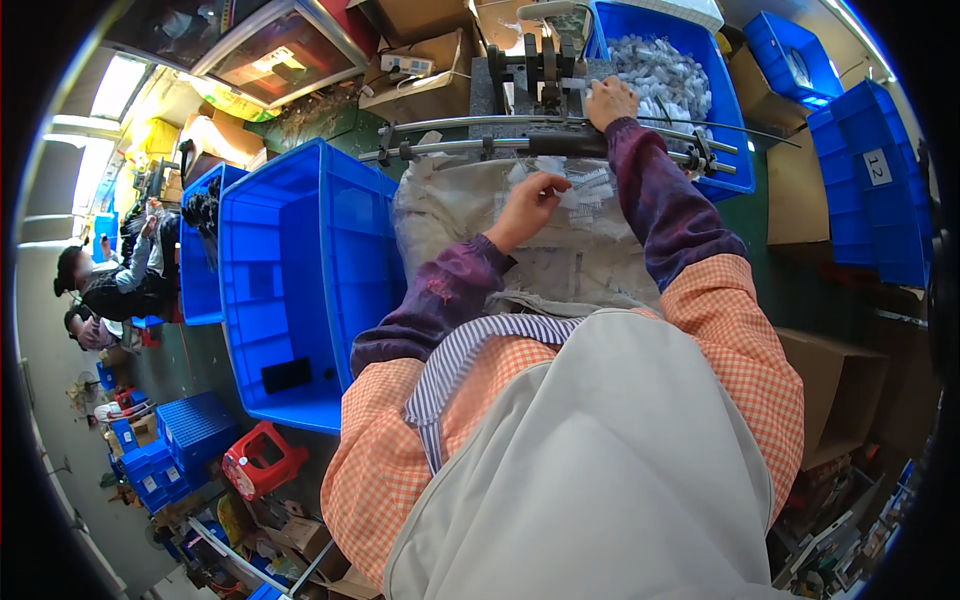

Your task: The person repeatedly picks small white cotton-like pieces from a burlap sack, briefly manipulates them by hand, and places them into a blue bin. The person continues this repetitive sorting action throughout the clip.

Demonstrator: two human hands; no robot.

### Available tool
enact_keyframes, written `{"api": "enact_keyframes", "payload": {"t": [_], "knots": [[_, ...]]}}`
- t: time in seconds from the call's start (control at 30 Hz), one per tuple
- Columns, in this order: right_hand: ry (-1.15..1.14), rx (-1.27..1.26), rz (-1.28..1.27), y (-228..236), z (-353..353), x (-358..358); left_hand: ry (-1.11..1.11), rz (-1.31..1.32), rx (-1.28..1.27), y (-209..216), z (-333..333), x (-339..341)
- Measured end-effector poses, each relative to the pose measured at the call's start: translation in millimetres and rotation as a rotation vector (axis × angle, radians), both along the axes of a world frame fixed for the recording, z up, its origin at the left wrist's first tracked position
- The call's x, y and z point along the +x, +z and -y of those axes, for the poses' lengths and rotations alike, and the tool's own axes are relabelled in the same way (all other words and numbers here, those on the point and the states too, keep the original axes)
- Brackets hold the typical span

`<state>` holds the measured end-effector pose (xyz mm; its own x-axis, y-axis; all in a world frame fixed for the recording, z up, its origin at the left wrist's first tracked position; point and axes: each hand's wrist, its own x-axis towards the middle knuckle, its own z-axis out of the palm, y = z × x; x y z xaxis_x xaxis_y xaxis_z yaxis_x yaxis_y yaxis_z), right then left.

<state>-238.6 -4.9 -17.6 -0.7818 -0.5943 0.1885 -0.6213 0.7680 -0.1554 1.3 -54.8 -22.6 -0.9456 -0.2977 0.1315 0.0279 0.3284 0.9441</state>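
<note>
My right hand (611, 103) is up at the dark metal machine (541, 75), its fingers closed on a small clear plastic piece (574, 84) beside the machine's upright parts. Lower and to the left, my left hand (532, 210) hovers over the cloth-covered surface (450, 205) with its fingers curled in; whatever may be in them is hidden. Just right of its fingertips lies a small heap of clear ribbed plastic pieces (590, 190). Two metal rails (440, 125) run crosswise between the heap and the machine.
At the back right, a blue bin (735, 160) holds many clear plastic pieces (660, 75). A thin rod (740, 127) sticks out over it. Left of me stands a large blue crate (275, 270) with a dark flat object (287, 376) inside. A red stool (264, 460) and a seated person (125, 285) are farther left.
</note>
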Motion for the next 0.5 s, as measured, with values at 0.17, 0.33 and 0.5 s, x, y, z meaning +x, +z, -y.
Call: {"api": "enact_keyframes", "payload": {"t": [0.17, 0.33, 0.5], "knots": [[-0.021, 0.057, 0.082, 0.3, -20.8, -42.1, -0.039, -0.008, 0.020, 18.0, -2.5, -3.0], [-0.278, 0.007, -0.053, 35.3, -45.2, -59.6, -0.015, -0.076, -0.046, 29.9, -6.0, -6.9], [0.088, -0.340, 0.017, 48.4, -78.2, -23.7, 0.057, -0.143, -0.063, 41.5, -6.9, -16.0]]}}
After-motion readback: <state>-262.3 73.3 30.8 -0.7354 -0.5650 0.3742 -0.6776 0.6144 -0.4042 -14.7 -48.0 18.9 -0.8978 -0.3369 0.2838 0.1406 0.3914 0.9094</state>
